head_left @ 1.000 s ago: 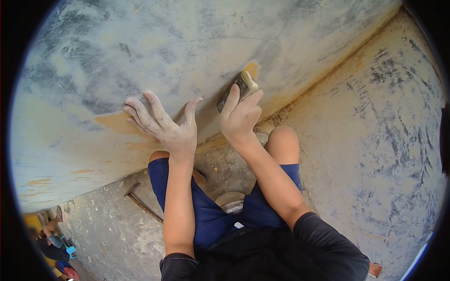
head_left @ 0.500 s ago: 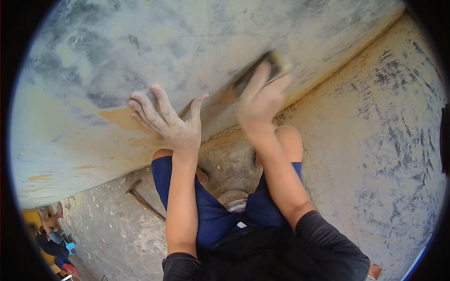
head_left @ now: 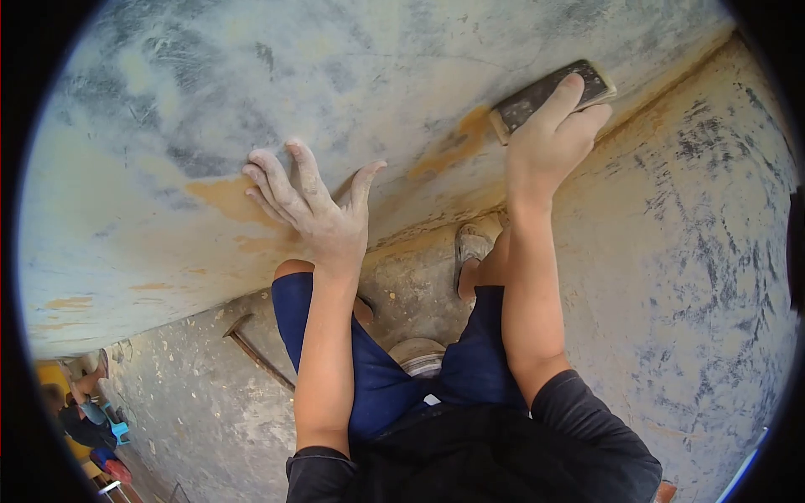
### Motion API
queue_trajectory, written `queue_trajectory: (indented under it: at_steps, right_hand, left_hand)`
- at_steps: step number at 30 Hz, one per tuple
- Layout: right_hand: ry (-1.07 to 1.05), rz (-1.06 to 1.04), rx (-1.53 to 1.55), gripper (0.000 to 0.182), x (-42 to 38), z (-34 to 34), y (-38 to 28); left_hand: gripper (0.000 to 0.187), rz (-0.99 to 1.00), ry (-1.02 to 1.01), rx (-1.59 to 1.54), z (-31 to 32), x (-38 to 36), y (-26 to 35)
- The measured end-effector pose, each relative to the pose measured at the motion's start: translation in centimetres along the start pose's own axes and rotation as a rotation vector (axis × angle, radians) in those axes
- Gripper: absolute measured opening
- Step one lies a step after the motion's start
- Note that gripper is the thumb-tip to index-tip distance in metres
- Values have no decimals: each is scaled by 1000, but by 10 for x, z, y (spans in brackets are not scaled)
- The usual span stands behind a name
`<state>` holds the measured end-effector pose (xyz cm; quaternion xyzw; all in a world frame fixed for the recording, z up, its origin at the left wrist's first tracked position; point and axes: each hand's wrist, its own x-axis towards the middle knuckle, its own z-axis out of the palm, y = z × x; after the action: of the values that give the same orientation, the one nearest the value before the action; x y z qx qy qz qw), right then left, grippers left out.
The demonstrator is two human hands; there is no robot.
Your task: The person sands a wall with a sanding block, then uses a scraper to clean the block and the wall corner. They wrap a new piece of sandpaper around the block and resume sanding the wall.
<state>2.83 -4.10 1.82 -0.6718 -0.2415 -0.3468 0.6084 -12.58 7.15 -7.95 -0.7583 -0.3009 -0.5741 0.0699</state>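
Observation:
My right hand (head_left: 549, 155) grips a dark, dusty sanding block (head_left: 537, 96) with pale edges. The block lies against the patchy grey-white wall (head_left: 360, 92), close to the corner on the right. My thumb rests along its back, and the other fingers are wrapped round its far edge. My left hand (head_left: 331, 226) is dusted white, its fingers spread and their tips at the wall surface; it holds nothing. Orange-brown patches (head_left: 457, 147) show on the wall between my two hands.
A second wall (head_left: 662, 251) with dark streaks rises on the right. On the speckled floor (head_left: 201, 394) lies a hammer-like tool (head_left: 260, 359) with a long handle. A round, pale container (head_left: 417, 356) stands between my legs. Another person (head_left: 84, 423) is at the far lower left, near a blue stool (head_left: 119, 429).
My right hand has carried the sanding block up and to the right along the wall, and is no longer blurred. My left hand has shifted only slightly. My right foot now shows.

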Motion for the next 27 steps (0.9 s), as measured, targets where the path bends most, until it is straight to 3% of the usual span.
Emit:
queue_trajectory:
  at_steps: [2, 3, 5, 8, 9, 10, 12, 13, 15, 17, 20, 21, 22, 24, 25, 27]
  right_hand:
    - [9, 14, -54, 27, -8, 5, 7]
    - [111, -336, -221, 30, -26, 16, 20]
    - [-82, -234, -154, 35, -96, 18, 27]
    - [-230, -68, -78, 37, -90, 8, 22]
    - [-53, -176, -88, 35, -59, 11, 12]
    - [-61, -175, -89, 35, -29, 4, 2]
    - [-83, 137, 50, 34, 12, -7, -10]
    - [-84, 139, 52, 34, 3, -2, -6]
    - [61, -298, -128, 33, -39, 16, 15]
    - [-256, -147, -156, 33, -105, 8, 41]
    - [-177, -107, -15, 33, -78, 8, 25]
    - [9, -275, -65, 33, -43, 11, 17]
    - [-2, -270, -65, 33, -22, 2, 6]
    - [-128, 196, 96, 34, 5, -7, -8]
    - [-132, 195, 104, 34, -1, 1, -3]
    - [106, -196, -14, 34, -34, 20, 22]
  left_hand:
    - [106, 19, 20, -10, 3, 0, 0]
    - [106, 19, 24, -12, 5, 1, 1]
    - [107, -1, 16, -27, 4, -1, 1]
    - [108, -22, -11, -21, 1, 0, 4]
    - [108, -22, -6, -22, 2, 2, 3]
    - [108, -8, -4, -22, 1, 2, 3]
    - [108, 4, -5, -16, 1, 0, 1]
    - [108, 18, 7, -24, 1, 0, 0]
    - [107, 33, 30, -35, 4, 3, 0]
    - [114, 7, -33, -38, 0, 0, 1]
    - [114, 4, -42, -26, -2, 1, 4]
    - [114, 1, -37, -21, 0, 3, 3]
    - [114, 11, -34, -29, 0, 3, 3]
    - [114, 23, -30, -31, -2, 1, 3]
    - [115, 25, -23, -38, 0, 2, 3]
    - [115, 26, -19, -42, 0, 2, 1]
